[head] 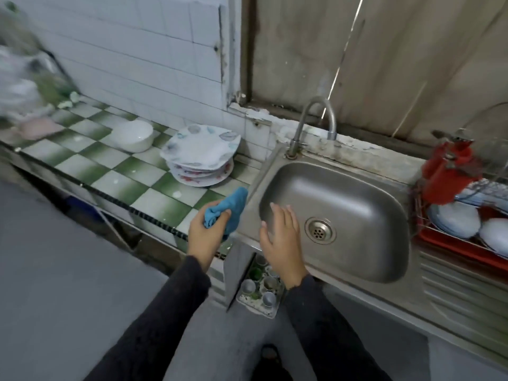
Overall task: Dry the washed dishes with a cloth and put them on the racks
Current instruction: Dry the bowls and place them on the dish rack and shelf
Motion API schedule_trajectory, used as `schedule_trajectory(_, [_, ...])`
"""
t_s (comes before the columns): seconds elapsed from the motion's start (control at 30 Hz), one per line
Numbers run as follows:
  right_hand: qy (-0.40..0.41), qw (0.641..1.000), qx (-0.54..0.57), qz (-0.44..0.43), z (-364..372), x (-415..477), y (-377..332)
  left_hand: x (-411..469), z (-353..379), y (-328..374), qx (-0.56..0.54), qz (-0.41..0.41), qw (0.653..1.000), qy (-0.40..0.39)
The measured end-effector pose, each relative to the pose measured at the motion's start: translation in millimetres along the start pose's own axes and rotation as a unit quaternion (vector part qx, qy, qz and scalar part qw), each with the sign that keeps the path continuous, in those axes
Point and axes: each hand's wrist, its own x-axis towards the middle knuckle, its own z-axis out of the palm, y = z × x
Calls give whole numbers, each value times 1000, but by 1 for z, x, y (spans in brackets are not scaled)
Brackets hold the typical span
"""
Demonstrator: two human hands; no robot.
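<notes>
Left hand grips cloth; right hand, fingers spread, holds nothing, over sink. Plate stack on table, 11 o'clock from cloth.

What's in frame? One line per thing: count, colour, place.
sink: 1, steel, centre
tap: 1, steel, behind sink
counter: 1, green-and-white tiles, left
cloth: 1, blue, held at sink's left edge
plates: one stack, white patterned, counter beside sink
bowl: 1, white, counter left of plates
rack: 1, red base, right of sink
dishes: at least 2, white, in rack
red item: 1, above rack, unclear what
cups: several, greyish, below sink's front
left hand: 1, grips cloth
right hand: 1, open, over sink's left side
</notes>
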Motion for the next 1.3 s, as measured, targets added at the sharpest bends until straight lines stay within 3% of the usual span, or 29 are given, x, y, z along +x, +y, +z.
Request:
schedule_trajectory(0.2, [-72,995,29,-67,78,34,-62,42,-91,-1,-9,16,994,112])
schedule_trajectory(0.47, [-104,988,12,-109,184,107,-120,147,-175,11,-3,16,985,170])
schedule_trajectory(0.67, [-131,990,35,-50,254,164,-158,225,-222,19,19,-28,986,165])
schedule_trajectory(0.87, [-210,975,76,1,309,217,-205,294,-271,40,18,-37,983,179])
schedule_trajectory(1.07, [-276,921,207,180,357,271,-242,362,-307,49,10,-55,981,184])
schedule_trajectory(1.3, [-279,799,346,406,445,357,-274,468,-345,57,21,-76,989,127])
